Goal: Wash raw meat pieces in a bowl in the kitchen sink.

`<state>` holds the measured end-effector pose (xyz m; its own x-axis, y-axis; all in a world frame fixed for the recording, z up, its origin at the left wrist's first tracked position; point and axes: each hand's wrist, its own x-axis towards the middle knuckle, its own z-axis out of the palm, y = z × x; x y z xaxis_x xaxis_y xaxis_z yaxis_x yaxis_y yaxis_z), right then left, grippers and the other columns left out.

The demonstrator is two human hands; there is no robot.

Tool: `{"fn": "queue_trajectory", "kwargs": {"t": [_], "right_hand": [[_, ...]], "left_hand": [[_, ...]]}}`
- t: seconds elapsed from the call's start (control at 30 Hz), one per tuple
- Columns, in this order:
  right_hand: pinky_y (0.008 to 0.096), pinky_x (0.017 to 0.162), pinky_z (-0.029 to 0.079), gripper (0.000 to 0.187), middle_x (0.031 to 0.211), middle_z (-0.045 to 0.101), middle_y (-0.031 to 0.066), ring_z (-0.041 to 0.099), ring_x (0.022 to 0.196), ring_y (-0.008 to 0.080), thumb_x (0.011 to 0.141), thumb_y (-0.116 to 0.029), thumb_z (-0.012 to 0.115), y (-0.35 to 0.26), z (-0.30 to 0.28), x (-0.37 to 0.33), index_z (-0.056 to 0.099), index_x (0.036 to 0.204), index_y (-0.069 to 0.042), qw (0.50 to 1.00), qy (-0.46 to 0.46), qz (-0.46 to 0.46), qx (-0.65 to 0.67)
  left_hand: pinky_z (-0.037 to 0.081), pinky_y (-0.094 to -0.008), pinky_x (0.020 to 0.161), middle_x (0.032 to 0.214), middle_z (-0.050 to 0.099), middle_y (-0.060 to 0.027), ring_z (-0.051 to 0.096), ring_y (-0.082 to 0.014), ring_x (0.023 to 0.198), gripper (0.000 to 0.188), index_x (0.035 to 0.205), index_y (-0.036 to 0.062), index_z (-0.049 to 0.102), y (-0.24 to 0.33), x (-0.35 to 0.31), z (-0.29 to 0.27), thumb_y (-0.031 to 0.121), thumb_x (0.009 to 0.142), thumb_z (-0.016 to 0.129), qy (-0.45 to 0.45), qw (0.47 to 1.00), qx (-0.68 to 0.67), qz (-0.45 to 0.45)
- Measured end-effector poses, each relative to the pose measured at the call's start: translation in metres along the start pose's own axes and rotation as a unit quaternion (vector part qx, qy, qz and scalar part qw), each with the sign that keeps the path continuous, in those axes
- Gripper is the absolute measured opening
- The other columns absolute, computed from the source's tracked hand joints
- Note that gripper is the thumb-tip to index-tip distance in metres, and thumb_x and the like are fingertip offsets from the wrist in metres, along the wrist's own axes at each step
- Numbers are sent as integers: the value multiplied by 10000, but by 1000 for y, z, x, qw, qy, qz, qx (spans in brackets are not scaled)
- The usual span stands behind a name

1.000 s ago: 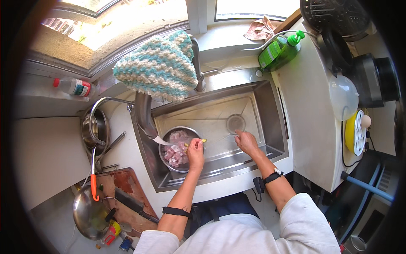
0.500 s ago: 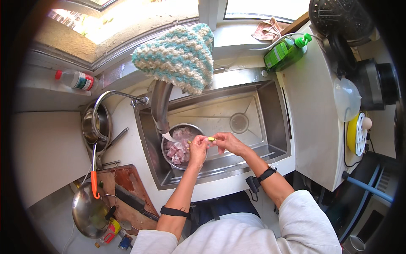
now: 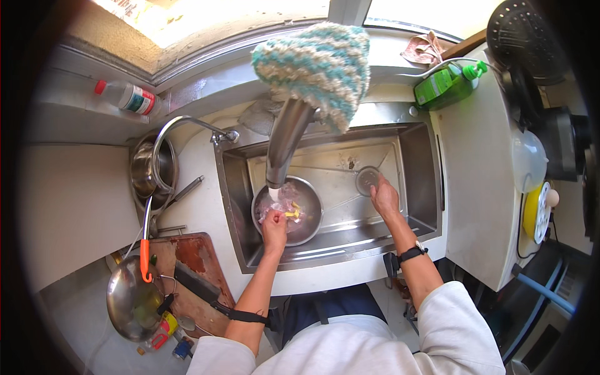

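Note:
A round metal bowl (image 3: pixel 317 220) stands in the left part of the sink (image 3: pixel 331 247), with pale pink raw meat pieces (image 3: pixel 289 194) in it. Yellow pieces (image 3: pixel 292 214), perhaps ginger, lie on the meat. The metal faucet (image 3: pixel 289 140) runs water into the bowl. My left hand (image 3: pixel 274 228) reaches over the bowl's near side, fingers closed beside the yellow pieces; whatever it may pinch is hidden. Over the sink's right half, my right hand (image 3: pixel 385 199) has its fingers stretched toward the round drain (image 3: pixel 368 180) and holds nothing visible.
A striped fuzzy cloth (image 3: pixel 319 69) covers the faucet's top. Left of the sink are a pot (image 3: pixel 145 164), a thin curved tap (image 3: pixel 165 134), a cutting board (image 3: pixel 203 262) with a knife (image 3: pixel 195 281), and a metal lid (image 3: pixel 133 299). A green soap bottle (image 3: pixel 447 85) stands back right.
My hands have parted from the yellow-green piece they held together. The right has moved to the drain, the left farther over the bowl. Yellow pieces now show on the meat. The view has shifted.

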<state>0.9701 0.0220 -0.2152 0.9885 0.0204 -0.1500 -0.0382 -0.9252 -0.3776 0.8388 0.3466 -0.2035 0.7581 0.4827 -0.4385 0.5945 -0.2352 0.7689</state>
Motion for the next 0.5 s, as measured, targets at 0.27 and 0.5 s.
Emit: {"fn": "queue_trajectory", "kwargs": {"t": [0.27, 0.5], "right_hand": [[497, 758, 524, 232, 974, 660, 210, 644, 856, 411, 854, -136, 585, -113, 20, -29, 646, 1061, -50, 962, -146, -156, 167], [503, 765, 522, 210, 1031, 637, 209, 636, 872, 417, 849, -135, 571, -53, 34, -3, 610, 1022, -22, 993, -65, -82, 48]], "left_hand": [[408, -453, 1005, 1344, 516, -197, 486, -342, 1241, 415, 1251, 60, 534, -13, 26, -26, 129, 857, 645, 3, 985, 174, 11], [192, -509, 1176, 1537, 236, -287, 244, -466, 1413, 724, 1494, 65, 308, -29, 7, 7, 268, 876, 625, -153, 923, 349, 58]]}}
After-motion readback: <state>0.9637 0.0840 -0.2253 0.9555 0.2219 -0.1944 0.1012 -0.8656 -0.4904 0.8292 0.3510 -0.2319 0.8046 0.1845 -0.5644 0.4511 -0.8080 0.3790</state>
